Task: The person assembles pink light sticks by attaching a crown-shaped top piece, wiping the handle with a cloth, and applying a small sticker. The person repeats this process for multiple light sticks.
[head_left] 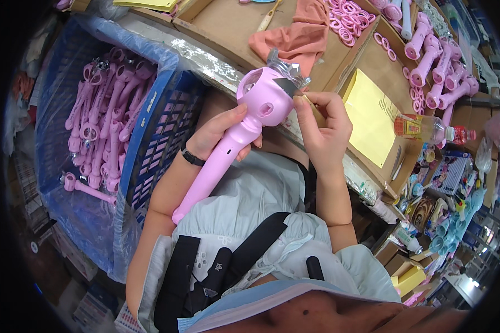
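My left hand [218, 130] is wrapped round the upper handle of a pink toy wand [228, 149]. The wand slants up and to the right, its lower end lying by my left forearm. Its round hollow head has openings in the side and carries a shiny silver crown-shaped top [288, 67]. In a pinch between thumb and forefinger, my right hand [323, 125] holds a small knife [287, 87] whose grey pointed blade lies against the head just below the crown. Most of the knife's handle is hidden by my fingers.
A blue basket [141, 133] lined with plastic, at my left, holds many pink wands [103, 119]. On the workbench are an orange cloth [300, 36], pink rings [350, 19], a yellow paper [369, 119], a bottle [422, 127] and more pink wand parts [428, 58].
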